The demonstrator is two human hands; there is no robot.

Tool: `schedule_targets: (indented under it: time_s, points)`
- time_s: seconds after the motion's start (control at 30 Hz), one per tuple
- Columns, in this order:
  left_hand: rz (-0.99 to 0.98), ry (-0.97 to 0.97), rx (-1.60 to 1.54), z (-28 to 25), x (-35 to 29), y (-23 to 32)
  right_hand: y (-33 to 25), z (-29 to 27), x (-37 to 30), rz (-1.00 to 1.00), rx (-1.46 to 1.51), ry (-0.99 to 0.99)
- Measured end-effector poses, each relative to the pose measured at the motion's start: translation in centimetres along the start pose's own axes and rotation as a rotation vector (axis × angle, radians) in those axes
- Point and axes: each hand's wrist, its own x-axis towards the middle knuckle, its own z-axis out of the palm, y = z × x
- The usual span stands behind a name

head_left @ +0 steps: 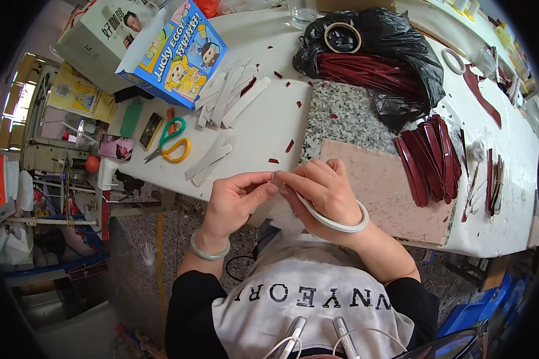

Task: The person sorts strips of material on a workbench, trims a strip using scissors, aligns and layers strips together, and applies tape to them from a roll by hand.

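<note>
My left hand [233,200] and my right hand [322,186] meet at the fingertips just over the table's near edge. Both are closed in a pinch on something small and pale that I cannot make out. A narrow white ring [348,227], like a thin roll of tape, hangs round my right hand near the wrist. A pale green bangle [209,255] circles my left wrist. Right of my hands lies a pinkish board [371,185] on a speckled stone slab [335,113]. Dark red strips [431,158] are fanned out across the board's right edge.
A black plastic bag [383,30] holds more dark red strips [365,72], with a tape roll [342,37] on top. To the left lie scissors [176,143], white strips [236,90], a phone [115,147] and a blue box [179,54]. Red scraps [290,146] dot the white table.
</note>
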Motion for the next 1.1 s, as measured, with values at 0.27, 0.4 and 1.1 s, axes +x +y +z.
schedule_targets:
  time_s: [0.27, 0.4, 1.1]
  points:
    - [0.274, -0.007, 0.359, 2.2, 0.2, 1.1, 0.9, -0.1, 0.1, -0.006, -0.149, 0.13]
    - [0.065, 0.087, 0.109, 2.4, 1.1, 0.2, 0.9, 0.5, 0.7, -0.104, -0.325, 0.281]
    - [0.129, 0.383, -0.132, -5.3, 13.2, 3.5, -1.0, 6.1, -3.9, -0.294, 0.049, -0.178]
